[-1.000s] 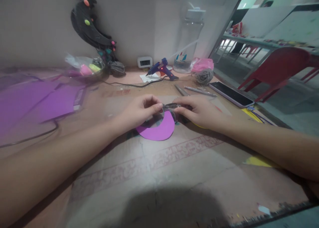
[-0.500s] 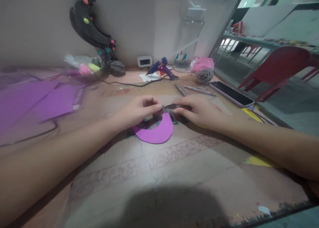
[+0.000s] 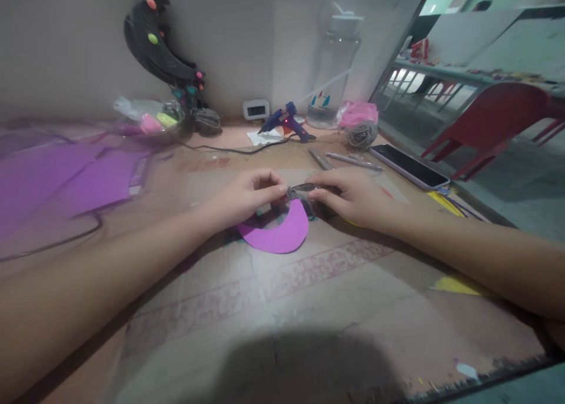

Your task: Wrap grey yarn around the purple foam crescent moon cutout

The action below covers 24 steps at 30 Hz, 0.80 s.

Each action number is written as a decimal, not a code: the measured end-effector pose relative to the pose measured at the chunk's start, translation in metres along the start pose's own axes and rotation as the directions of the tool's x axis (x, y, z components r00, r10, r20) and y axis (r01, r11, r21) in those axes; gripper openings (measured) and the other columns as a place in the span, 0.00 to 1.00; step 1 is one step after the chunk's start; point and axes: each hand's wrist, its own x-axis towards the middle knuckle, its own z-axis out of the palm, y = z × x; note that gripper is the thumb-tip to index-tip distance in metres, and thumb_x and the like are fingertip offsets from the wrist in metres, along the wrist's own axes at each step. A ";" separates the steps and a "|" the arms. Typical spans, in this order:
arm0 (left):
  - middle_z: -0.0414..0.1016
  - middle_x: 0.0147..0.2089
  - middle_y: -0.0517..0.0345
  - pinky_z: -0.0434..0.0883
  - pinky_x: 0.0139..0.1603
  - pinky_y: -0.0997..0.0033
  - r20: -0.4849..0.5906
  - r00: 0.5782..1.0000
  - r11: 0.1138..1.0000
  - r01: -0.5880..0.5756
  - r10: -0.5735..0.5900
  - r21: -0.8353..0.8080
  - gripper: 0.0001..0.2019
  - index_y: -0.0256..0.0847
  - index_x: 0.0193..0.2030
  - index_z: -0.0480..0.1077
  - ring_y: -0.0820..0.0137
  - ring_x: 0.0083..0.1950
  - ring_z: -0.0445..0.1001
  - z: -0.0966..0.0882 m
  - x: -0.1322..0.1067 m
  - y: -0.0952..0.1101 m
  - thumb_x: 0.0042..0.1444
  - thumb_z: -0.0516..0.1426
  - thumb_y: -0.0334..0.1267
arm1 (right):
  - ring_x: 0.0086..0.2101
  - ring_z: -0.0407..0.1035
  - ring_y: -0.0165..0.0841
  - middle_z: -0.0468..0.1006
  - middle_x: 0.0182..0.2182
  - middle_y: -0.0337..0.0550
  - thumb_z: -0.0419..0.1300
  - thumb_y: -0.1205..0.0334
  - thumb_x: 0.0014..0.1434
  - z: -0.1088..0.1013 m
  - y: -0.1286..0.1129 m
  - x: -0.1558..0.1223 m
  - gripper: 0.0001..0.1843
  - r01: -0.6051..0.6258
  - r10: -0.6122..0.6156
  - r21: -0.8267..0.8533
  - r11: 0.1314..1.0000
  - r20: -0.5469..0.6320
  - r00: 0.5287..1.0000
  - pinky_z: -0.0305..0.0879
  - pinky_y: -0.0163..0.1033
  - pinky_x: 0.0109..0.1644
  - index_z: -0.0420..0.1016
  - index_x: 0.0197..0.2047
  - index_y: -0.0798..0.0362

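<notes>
Left hand (image 3: 245, 197) and right hand (image 3: 351, 197) pinch one small dark piece (image 3: 301, 189) above a purple cutout (image 3: 280, 234); beyond lie a glue gun (image 3: 286, 122), twine (image 3: 361, 136), pens (image 3: 351, 160) and phone (image 3: 408, 166) on the table (image 3: 309, 298).

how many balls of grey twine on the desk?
2: one twine ball below the black crescent ornament, another right of the glue gun. Others may be hidden.

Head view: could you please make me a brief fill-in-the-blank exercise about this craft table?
The left hand and right hand pinch a dark strip over a ____ foam cutout.
The glue gun is ____ in colour.
The phone lies on the table to the ____ of the right hand.
Missing words: purple; blue; right.
</notes>
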 end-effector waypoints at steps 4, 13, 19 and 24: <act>0.72 0.30 0.60 0.66 0.31 0.76 0.003 1.000 1.000 -0.015 0.015 0.014 0.06 0.37 0.32 0.69 0.76 0.30 0.69 -0.001 0.000 0.000 0.58 0.58 0.37 | 0.31 0.68 0.31 0.80 0.32 0.39 0.57 0.55 0.64 -0.001 -0.003 0.000 0.13 -0.003 0.003 0.003 1.000 0.007 1.000 0.55 0.35 0.35 0.79 0.46 0.51; 0.72 0.29 0.59 0.67 0.31 0.75 0.005 1.000 1.000 -0.002 0.002 0.026 0.07 0.37 0.32 0.69 0.74 0.30 0.70 -0.001 -0.001 -0.001 0.57 0.59 0.38 | 0.32 0.69 0.32 0.81 0.35 0.41 0.56 0.54 0.65 0.000 -0.002 0.000 0.14 0.019 -0.017 -0.046 0.999 0.024 1.000 0.55 0.35 0.35 0.79 0.47 0.51; 0.73 0.29 0.58 0.67 0.29 0.75 0.015 1.000 0.999 0.027 -0.028 0.026 0.07 0.38 0.31 0.69 0.74 0.29 0.70 -0.001 -0.001 0.002 0.56 0.60 0.39 | 0.34 0.71 0.34 0.82 0.36 0.43 0.55 0.53 0.66 0.003 0.003 -0.001 0.15 0.086 -0.087 -0.098 0.991 -0.004 0.996 0.57 0.36 0.36 0.79 0.47 0.50; 0.73 0.30 0.59 0.67 0.28 0.76 0.022 0.998 0.998 0.054 -0.054 0.019 0.07 0.38 0.32 0.69 0.75 0.28 0.69 -0.002 -0.002 0.003 0.56 0.60 0.39 | 0.34 0.71 0.34 0.82 0.36 0.43 0.55 0.54 0.66 0.001 0.001 -0.001 0.15 0.074 -0.073 -0.095 0.993 0.019 0.997 0.57 0.36 0.36 0.78 0.47 0.50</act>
